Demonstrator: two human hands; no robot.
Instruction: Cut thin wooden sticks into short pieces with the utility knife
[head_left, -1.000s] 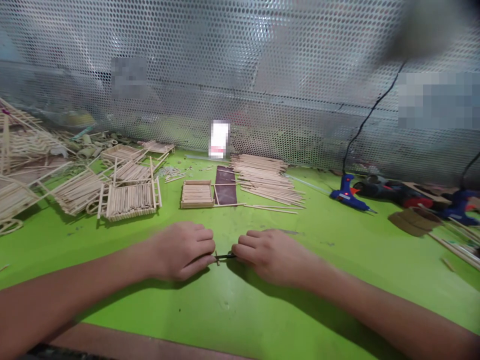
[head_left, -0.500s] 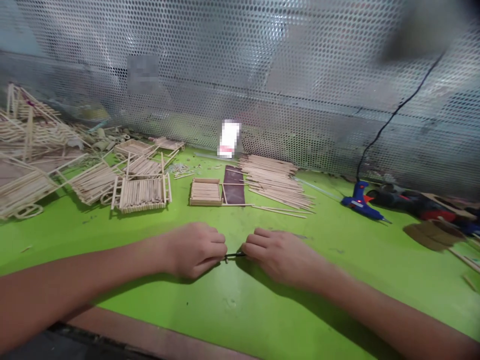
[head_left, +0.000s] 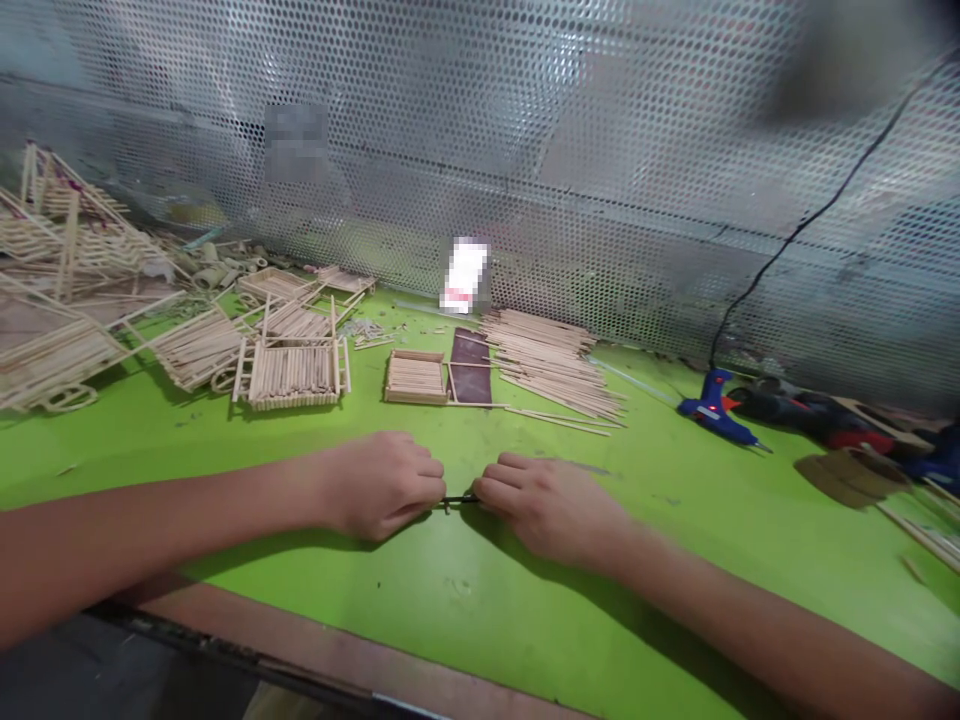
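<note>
My left hand (head_left: 384, 486) is closed on the left end of a thin black rod-like piece (head_left: 459, 498), low over the green table (head_left: 420, 620). The fingers of my right hand (head_left: 544, 503) are closed round its right end. Only a short middle part of the piece shows between the two hands, with a small bit sticking down near the left fingers. Beyond my hands lies a small stick tray (head_left: 415, 378), beside a dark brown plate (head_left: 470, 370) and a pile of thin sticks (head_left: 551, 360).
Stick-built frames (head_left: 294, 375) and stacked stick pieces (head_left: 67, 230) stand at the left. A blue glue gun (head_left: 720, 412) with a black cord lies at the right, near a brown round object (head_left: 851, 475). A perforated metal sheet (head_left: 420, 120) rises behind.
The camera view has shifted slightly. Both hands appear a little higher and further left in the picture, still holding the black piece.
</note>
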